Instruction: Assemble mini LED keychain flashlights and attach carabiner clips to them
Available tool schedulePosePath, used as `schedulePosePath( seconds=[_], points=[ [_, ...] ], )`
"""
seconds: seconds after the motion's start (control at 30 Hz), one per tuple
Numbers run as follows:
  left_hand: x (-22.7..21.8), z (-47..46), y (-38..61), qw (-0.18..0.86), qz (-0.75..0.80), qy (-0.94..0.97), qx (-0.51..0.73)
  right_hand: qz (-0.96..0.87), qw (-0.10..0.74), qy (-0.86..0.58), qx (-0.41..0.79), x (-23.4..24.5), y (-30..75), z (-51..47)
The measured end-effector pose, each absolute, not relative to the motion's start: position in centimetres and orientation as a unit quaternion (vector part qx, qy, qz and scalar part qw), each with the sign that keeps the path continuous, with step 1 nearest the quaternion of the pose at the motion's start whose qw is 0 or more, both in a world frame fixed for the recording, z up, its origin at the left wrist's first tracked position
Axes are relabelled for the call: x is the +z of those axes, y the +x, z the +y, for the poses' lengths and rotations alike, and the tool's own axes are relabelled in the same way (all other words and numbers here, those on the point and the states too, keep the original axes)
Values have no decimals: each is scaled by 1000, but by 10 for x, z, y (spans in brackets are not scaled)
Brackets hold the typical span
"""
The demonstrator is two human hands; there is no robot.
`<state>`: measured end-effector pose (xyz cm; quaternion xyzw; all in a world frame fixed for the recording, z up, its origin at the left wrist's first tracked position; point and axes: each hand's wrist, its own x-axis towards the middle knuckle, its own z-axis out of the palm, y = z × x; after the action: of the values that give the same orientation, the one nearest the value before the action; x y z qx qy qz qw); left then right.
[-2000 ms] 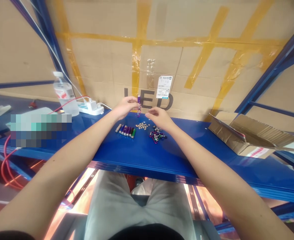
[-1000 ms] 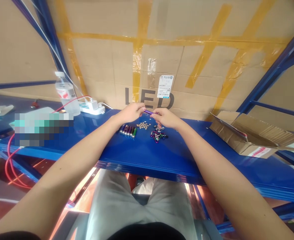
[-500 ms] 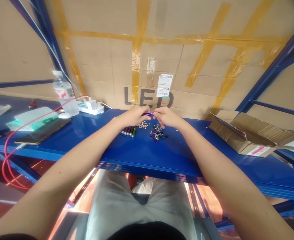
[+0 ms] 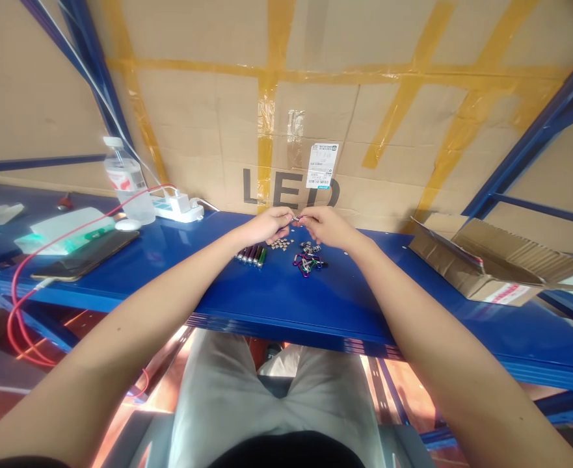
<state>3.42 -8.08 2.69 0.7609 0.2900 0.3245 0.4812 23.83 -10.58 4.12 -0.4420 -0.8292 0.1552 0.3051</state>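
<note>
My left hand (image 4: 269, 226) and my right hand (image 4: 324, 225) meet above the back of the table, both closed in a pinch. Between the fingertips shows the small silver end (image 4: 295, 220) of a slim tube; the rest of it is covered by my fingers. What my right fingertips pinch is too small to make out. Below my left hand lies a row of purple and green metal tubes (image 4: 251, 255) with silver ends. Beside them are several small gold-coloured pieces (image 4: 281, 244). Under my right hand sit small silver parts (image 4: 310, 247) and a heap of coloured carabiners (image 4: 308, 263).
On the blue table (image 4: 286, 305), an open cardboard box (image 4: 481, 260) stands at right. To the left are a bottle (image 4: 129, 185), power strip (image 4: 179, 208), tissue pack (image 4: 66, 231), dark tablet (image 4: 88, 255) and red cable (image 4: 17, 312). Large taped cardboard (image 4: 193, 130) rises behind.
The purple tube that stuck out of my left fingers is now mostly hidden, with a silver end showing. My left fingers have shifted and curled; the piles lie as before.
</note>
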Motion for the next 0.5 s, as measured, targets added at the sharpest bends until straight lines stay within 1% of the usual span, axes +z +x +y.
schedulePosePath(
  seconds=[0.07,0.2,0.37,0.5],
  points=[
    [25,-80,35,502,277,750,331,-819,305,-447,189,39,237,-105],
    [22,-79,36,507,282,738,345,-808,307,-448,227,36,236,-103],
    [25,-75,33,522,297,695,395,-789,322,-443,279,39,237,-103],
    [29,-70,28,516,318,659,445,-811,284,-440,262,40,230,-111]
  ],
)
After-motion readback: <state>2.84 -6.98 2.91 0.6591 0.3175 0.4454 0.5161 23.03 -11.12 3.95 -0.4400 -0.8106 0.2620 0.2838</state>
